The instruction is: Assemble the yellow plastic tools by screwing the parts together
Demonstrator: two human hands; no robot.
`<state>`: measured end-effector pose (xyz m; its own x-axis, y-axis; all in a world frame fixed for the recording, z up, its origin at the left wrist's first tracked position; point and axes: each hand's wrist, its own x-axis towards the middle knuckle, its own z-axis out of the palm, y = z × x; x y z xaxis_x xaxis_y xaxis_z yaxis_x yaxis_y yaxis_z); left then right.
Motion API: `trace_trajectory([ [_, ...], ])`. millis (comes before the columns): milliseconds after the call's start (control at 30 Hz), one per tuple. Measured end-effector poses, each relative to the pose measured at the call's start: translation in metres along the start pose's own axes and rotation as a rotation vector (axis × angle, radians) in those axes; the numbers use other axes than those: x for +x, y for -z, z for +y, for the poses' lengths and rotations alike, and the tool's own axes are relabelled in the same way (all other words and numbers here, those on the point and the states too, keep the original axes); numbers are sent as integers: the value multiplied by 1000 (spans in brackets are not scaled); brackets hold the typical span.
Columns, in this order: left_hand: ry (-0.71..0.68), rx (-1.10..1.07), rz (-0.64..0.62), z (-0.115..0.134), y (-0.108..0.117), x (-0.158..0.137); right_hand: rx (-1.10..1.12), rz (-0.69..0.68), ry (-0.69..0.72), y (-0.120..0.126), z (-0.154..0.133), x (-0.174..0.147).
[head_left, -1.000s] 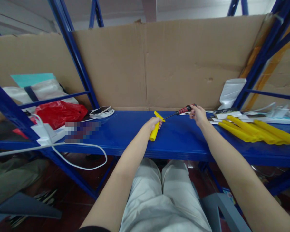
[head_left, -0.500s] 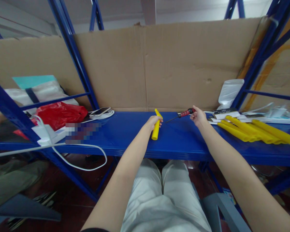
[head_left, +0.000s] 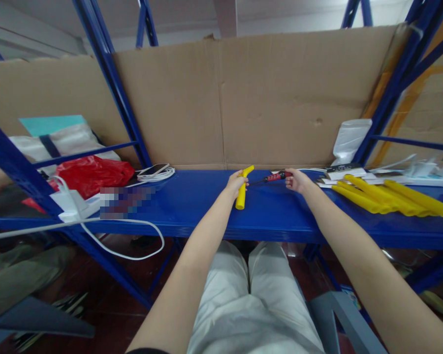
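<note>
My left hand (head_left: pixel 237 183) is closed round a yellow tube-like piece (head_left: pixel 240 201), held over the blue shelf. Its thick end points towards me, and a thinner part slants up to the right at the far end. In my right hand (head_left: pixel 296 180) is a screwdriver (head_left: pixel 277 176) with a red and black handle, gripped near the handle's end. The dark shaft points left at the yellow piece, close to my left fingers. Whether its tip touches the piece I cannot tell.
Several yellow tubes (head_left: pixel 391 196) lie on the blue shelf (head_left: pixel 192 206) at the right, near a small black-and-white box (head_left: pixel 345 172). To the left are a phone (head_left: pixel 154 170), a coiled white cable, a red plastic bag (head_left: pixel 94 174) and a white charger (head_left: pixel 71 204). Cardboard (head_left: pixel 280 103) stands behind.
The screwdriver and my right hand have moved left, bringing the shaft to the yellow piece. The yellow piece has turned, its far end now slanting right, and shifted slightly right.
</note>
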<state>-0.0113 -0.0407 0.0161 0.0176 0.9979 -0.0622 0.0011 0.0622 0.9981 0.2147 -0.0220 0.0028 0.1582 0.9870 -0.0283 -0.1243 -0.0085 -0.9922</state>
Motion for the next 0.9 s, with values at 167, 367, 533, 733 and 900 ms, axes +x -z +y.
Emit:
trace_trajectory([
  [167,-17,5,23,0,1,2,-169,-49,-173,-13,2,-11],
  [367,-42,-3,-6,-5,-1,7,-433,-84,48,-23,7,-22],
  [533,-27,49,-32,-7,-4,7,-565,-168,189,-29,13,-22],
  [733,-55,117,-53,-8,-6,6,-498,-363,194,-32,10,-24],
  [900,-79,144,-25,-10,-7,5,-521,-307,111,-19,2,-19],
])
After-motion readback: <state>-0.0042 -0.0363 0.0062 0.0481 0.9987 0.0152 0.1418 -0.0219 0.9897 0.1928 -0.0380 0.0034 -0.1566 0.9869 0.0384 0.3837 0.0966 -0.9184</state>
